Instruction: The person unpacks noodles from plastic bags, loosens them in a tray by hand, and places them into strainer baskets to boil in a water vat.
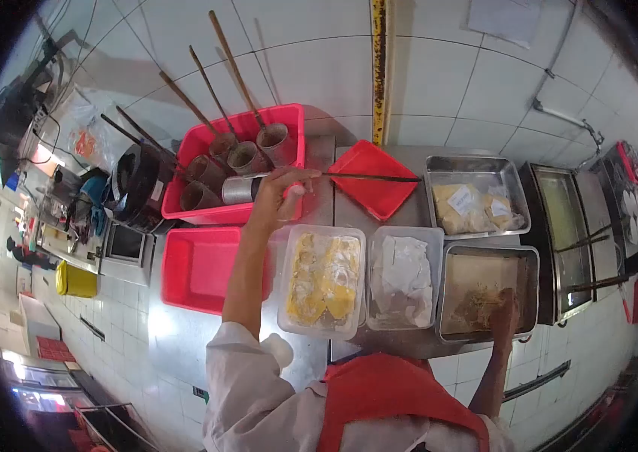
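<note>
My left hand (283,194) is closed around a long-handled metal cup (240,190). The cup lies sideways at the front of a red bin, and its thin handle points right across a red square tray (376,179). My right hand (505,313) reaches down into a steel pan (491,337) of brownish contents with pale shreds (477,303); its fingers are not clear. Between my arms stand a clear tub (359,316) of yellow pieces dusted white and another tub (438,301) of white powder (403,267).
The red bin (298,120) holds several more metal cups with upright handles. An empty-looking red basin (202,264) sits in front. A steel pan (511,167) holds bagged food at the back right. A fryer-like vat (560,226) stands farther right, a black appliance (138,181) at left.
</note>
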A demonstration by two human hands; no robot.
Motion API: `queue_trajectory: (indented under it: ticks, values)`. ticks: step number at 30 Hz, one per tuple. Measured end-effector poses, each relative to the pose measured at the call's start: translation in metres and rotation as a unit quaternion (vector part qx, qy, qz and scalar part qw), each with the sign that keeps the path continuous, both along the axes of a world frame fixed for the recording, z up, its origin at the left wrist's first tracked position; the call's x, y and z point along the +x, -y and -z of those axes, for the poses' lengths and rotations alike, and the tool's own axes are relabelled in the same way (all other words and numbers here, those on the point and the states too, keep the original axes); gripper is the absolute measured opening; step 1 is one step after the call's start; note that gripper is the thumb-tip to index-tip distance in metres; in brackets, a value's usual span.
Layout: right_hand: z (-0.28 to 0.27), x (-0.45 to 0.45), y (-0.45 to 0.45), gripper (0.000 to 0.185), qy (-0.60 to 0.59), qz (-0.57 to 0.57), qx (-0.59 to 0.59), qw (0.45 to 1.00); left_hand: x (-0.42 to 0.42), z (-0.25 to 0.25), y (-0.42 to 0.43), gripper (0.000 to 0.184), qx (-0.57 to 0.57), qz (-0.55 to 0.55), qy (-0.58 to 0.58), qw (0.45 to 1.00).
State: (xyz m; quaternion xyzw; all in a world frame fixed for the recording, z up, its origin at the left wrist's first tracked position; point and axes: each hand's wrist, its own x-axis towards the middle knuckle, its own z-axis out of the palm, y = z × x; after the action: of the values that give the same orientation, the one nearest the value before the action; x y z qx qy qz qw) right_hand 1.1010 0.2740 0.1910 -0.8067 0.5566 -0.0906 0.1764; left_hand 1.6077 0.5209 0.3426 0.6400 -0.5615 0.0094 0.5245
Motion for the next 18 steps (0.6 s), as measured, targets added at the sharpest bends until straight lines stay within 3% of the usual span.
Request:
queue_trajectory:
  ticks: [1,3,5,7,8,10,13,15,17,18]
  values:
    - [0.0,-0.006,0.004,0.064,0.002,0.004,0.001,1.0,-0.002,0.0,0.005,0.042,0.048,-0.031,0.025,0.998]
    - [-0.006,-0.015,0.009,0.064,0.002,-0.069,-0.107,0.992,0.006,-0.003,0.015,0.035,0.028,-0.064,0.02,0.997]
    - [-0.048,0.007,-0.007,0.058,0.038,-0.069,-0.111,0.991,0.01,0.0,0.031,0.03,0.01,-0.091,0.01,0.996]
    - [-0.06,0.011,-0.012,0.053,0.069,-0.069,-0.12,0.988,0.004,0.013,0.059,0.03,0.029,-0.081,0.141,0.986]
    - [-0.052,0.009,-0.01,0.055,-0.032,-0.105,-0.089,0.99,-0.001,0.027,0.069,0.03,0.025,-0.075,0.14,0.987]
    - [-0.032,0.009,-0.009,0.058,-0.133,-0.129,-0.062,0.981,0.001,0.058,0.09,0.03,0.136,-0.091,0.241,0.957]
    - [-0.02,0.007,0.004,0.054,-0.123,-0.178,-0.127,0.968,0.023,0.074,0.11,0.026,0.229,-0.016,0.247,0.941]
    - [-0.025,0.001,0.01,0.046,0.017,-0.046,-0.02,0.999,0.035,0.054,0.112,0.021,0.147,0.026,0.188,0.971]
    - [-0.04,-0.005,0.009,0.042,0.072,-0.026,-0.011,0.997,0.013,0.0,0.1,0.024,0.211,-0.014,0.168,0.963]
    - [-0.048,-0.008,0.008,0.037,0.128,-0.017,-0.004,0.992,0.013,0.007,0.099,0.024,0.217,0.005,0.167,0.962]
